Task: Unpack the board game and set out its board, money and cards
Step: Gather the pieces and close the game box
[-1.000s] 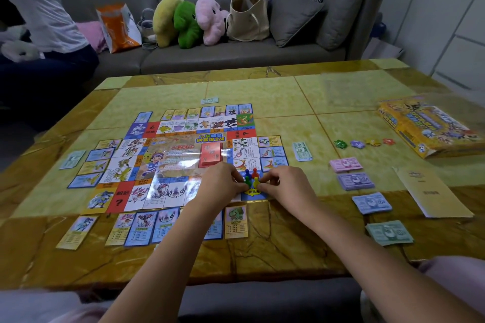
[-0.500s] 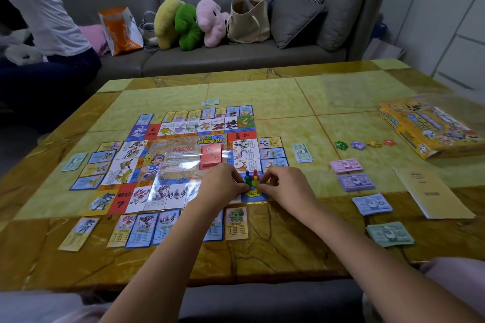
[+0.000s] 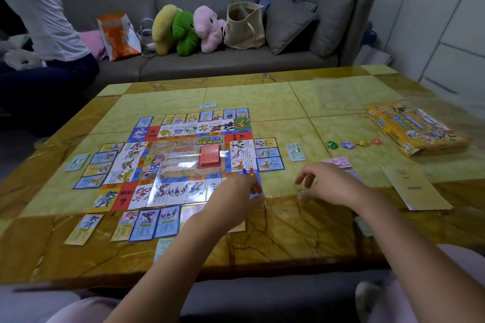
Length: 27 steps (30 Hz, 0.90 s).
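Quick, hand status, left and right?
Left hand: cannot tell; fingers curl down by the pawns, grip hidden.
Right hand: open, fingers loose, holding nothing.

The board (image 3: pixel 173 162) shows a black "?" on three red squares: one at its near-left corner (image 3: pixel 122 198), one at the far left (image 3: pixel 153 131), seen upside down, and one at the far right (image 3: pixel 240 136). A blue label (image 3: pixel 210 140) at the board's middle carries two lines of yellow Chinese characters, too small to read. Characters on the red cards (image 3: pixel 208 157) and lettering on the box (image 3: pixel 417 128) at the desk's right edge are blurred.
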Each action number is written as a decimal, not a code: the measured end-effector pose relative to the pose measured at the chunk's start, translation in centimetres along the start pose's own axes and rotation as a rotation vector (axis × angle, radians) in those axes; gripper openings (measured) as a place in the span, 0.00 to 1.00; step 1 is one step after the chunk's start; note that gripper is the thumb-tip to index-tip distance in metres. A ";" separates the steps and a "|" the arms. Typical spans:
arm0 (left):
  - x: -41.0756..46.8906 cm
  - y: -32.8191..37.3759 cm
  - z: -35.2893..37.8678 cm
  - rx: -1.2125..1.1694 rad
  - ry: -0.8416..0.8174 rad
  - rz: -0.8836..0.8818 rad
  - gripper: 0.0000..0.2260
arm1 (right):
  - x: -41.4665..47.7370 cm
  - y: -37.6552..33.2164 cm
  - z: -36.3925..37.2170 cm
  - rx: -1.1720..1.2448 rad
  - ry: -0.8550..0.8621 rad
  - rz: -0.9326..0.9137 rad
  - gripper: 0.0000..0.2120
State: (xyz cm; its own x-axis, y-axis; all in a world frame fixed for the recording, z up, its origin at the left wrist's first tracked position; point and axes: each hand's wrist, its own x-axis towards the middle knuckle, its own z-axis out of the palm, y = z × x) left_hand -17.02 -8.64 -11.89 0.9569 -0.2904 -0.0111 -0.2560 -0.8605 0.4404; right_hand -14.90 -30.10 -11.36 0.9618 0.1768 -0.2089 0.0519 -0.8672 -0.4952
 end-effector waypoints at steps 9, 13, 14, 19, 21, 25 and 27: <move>-2.1 -4.3 -1.0 0.047 0.072 -0.112 0.13 | -0.2 0.3 2.5 0.164 0.129 0.011 0.09; -2.4 -5.1 -1.1 0.048 0.077 -0.113 0.13 | -0.1 -0.9 3.3 0.245 0.194 -0.016 0.05; -2.3 -5.2 -1.1 0.044 0.079 -0.109 0.13 | -0.1 -1.2 3.5 0.260 0.216 -0.032 0.05; -2.1 -5.6 -1.0 0.031 0.073 -0.111 0.12 | 0.2 -3.0 4.6 0.314 0.304 -0.076 0.04; -2.0 -5.8 -0.8 0.030 0.058 -0.111 0.13 | 0.6 -3.6 5.1 0.312 0.316 -0.085 0.05; -1.8 -5.8 -0.6 0.040 0.051 -0.102 0.13 | 1.2 -4.8 6.3 0.267 0.371 -0.110 0.05; -1.7 -5.9 -0.6 0.045 0.054 -0.098 0.13 | 1.3 -5.6 7.0 0.251 0.402 -0.131 0.06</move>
State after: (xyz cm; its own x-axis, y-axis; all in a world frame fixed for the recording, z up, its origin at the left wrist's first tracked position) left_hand -17.09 -2.85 -13.95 0.9833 -0.1818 -0.0035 -0.1653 -0.9020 0.3988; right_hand -15.83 -21.81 -14.73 0.9817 0.0406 0.1860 0.1605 -0.7022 -0.6937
